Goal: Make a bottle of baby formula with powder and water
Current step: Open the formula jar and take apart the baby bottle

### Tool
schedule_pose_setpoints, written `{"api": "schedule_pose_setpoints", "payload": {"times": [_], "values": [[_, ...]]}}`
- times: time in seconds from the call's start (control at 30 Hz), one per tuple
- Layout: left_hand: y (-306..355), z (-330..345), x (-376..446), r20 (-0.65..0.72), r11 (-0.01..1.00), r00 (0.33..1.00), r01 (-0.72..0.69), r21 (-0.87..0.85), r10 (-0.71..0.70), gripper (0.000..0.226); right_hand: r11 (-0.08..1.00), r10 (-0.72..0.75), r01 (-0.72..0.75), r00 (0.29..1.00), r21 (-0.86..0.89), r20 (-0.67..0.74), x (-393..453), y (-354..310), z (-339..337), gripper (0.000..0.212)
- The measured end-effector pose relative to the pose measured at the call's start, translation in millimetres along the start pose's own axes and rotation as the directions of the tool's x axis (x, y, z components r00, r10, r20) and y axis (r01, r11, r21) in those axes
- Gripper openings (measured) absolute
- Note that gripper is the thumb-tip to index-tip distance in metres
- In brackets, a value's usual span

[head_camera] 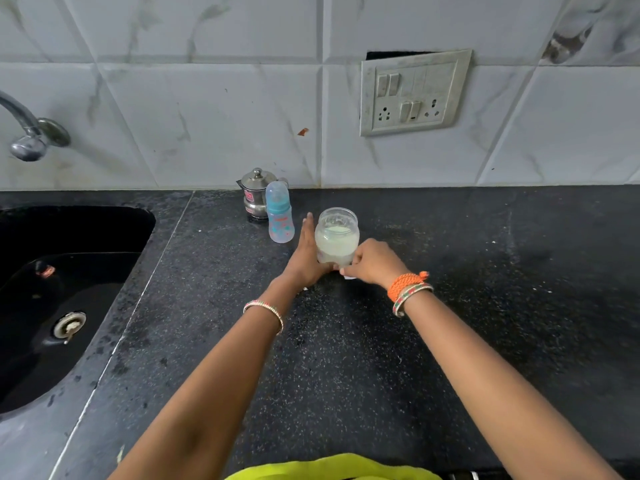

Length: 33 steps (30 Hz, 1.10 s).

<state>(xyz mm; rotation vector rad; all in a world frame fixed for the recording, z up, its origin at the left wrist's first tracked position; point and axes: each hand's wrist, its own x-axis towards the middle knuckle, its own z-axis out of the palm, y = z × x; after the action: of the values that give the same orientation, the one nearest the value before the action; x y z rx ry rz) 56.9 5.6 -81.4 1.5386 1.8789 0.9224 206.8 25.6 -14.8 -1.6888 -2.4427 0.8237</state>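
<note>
Black speckled stone table [398, 358], glossy, with white marble-look tiles [207, 98] behind. Black moulded sink [69, 289] on our left, metal drain in its floor, curved chrome tap [27, 133] above it. Grey switch plate [414, 93] hangs crooked on the wall, dark gap showing at its top edge.

Clear round jar [337, 237] stands upright mid-table, no lid on it, about half full of pale, cloudy white stuff; powder or liquid, we can't tell. Our left hand [306, 254] lies flat against the jar's left side, fingers straight and together, palm touching, not wrapped around it. Our right hand [372, 261] is curled at the jar's base on the right, grip pinched on a small white scrap against the table; what the scrap is, too small to tell.

Baby bottle [280, 213] stands just behind-left of the jar, apart from it: translucent plastic, teal collar, clear domed cap on. Small steel pot [254, 195] with knobbed lid directly behind it, near the wall.

Bangles on both wrists, orange braided thread on the right.
</note>
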Motion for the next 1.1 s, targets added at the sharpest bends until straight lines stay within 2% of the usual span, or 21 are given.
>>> {"api": "schedule_pose_setpoints", "payload": {"times": [0.1,0.17,0.27,0.33,0.43,0.53,0.6,0.63,0.67,0.73,0.77,0.87,0.93,1.0,1.1], "values": [[-15.1,-2.1,-18.4,-0.121,0.997,0.991,0.053,-0.051,-0.059,0.086,0.995,-0.093,0.094,0.995,0.021,-0.044,-14.0,-3.8,22.3,0.033],[-24.1,-8.2,-27.9,-0.204,0.994,0.974,0.092,-0.052,-0.101,0.068,0.992,-0.125,0.125,0.992,0.029,-0.006,-18.0,-3.7,34.2,0.032],[-29.8,-23.0,-35.2,-0.312,0.996,0.946,0.079,-0.037,-0.086,0.052,0.971,-0.147,0.169,0.980,-0.172,0.133,-16.1,-8.1,39.7,0.036],[-32.2,-34.7,-34.6,-0.370,0.998,0.927,0.056,-0.042,-0.068,0.046,0.942,-0.181,0.200,0.979,-0.271,0.096,-13.3,-17.6,32.0,0.043],[-36.7,-53.6,-26.8,-0.443,0.996,0.892,0.054,-0.077,-0.083,0.040,0.929,-0.276,0.242,0.957,-0.281,-0.088,-6.3,-44.4,5.5,0.031],[-47.4,-68.8,-14.2,-0.467,0.989,0.876,0.069,-0.130,-0.123,0.037,0.937,-0.342,0.316,0.915,-0.146,-0.216,11.9,-79.5,-14.4,0.034],[-51.4,-77.5,-5.7,-0.462,0.986,0.877,0.071,-0.151,-0.134,0.039,0.920,-0.389,0.387,0.885,-0.058,-0.255,32.6,-103.4,-18.2,0.025],[-52.5,-79.6,-2.6,-0.449,0.985,0.883,0.068,-0.159,-0.134,0.042,0.910,-0.408,0.414,0.877,-0.032,-0.253,45.4,-111.4,-15.7,0.015],[-52.3,-82.2,0.4,-0.431,0.983,0.891,0.074,-0.169,-0.141,0.046,0.905,-0.416,0.425,0.878,-0.013,-0.236,59.0,-120.2,-12.9,0.016],[-51.2,-85.3,6.9,-0.396,0.977,0.905,0.083,-0.196,-0.156,0.057,0.920,-0.388,0.392,0.910,-0.002,-0.145,85.9,-132.8,-4.2,0.047],[-52.1,-85.2,8.6,-0.388,0.975,0.909,0.073,-0.210,-0.151,0.062,0.925,-0.380,0.381,0.920,-0.008,-0.096,97.9,-135.9,2.9,0.054],[-48.6,-85.1,0.4,-0.343,0.979,0.934,0.028,-0.204,-0.098,0.069,0.895,-0.437,0.436,0.899,-0.091,0.007,109.1,-140.1,18.7,0.041],[-49.8,-80.8,-8.3,-0.318,0.969,0.940,0.045,-0.242,-0.124,0.074,0.890,-0.447,0.450,0.893,-0.070,0.062,104.8,-142.2,26.2,0.033],[-47.3,-76.9,-18.3,-0.370,0.956,0.918,0.031,-0.292,-0.143,0.073,0.903,-0.428,0.429,0.901,0.008,0.072,93.4,-140.9,26.3,0.028],[-42.0,-63.7,-34.2,-0.462,0.937,0.856,0.070,-0.342,-0.232,0.055,0.914,-0.401,0.390,0.911,0.113,0.095,77.7,-132.3,27.3,0.032]]}}
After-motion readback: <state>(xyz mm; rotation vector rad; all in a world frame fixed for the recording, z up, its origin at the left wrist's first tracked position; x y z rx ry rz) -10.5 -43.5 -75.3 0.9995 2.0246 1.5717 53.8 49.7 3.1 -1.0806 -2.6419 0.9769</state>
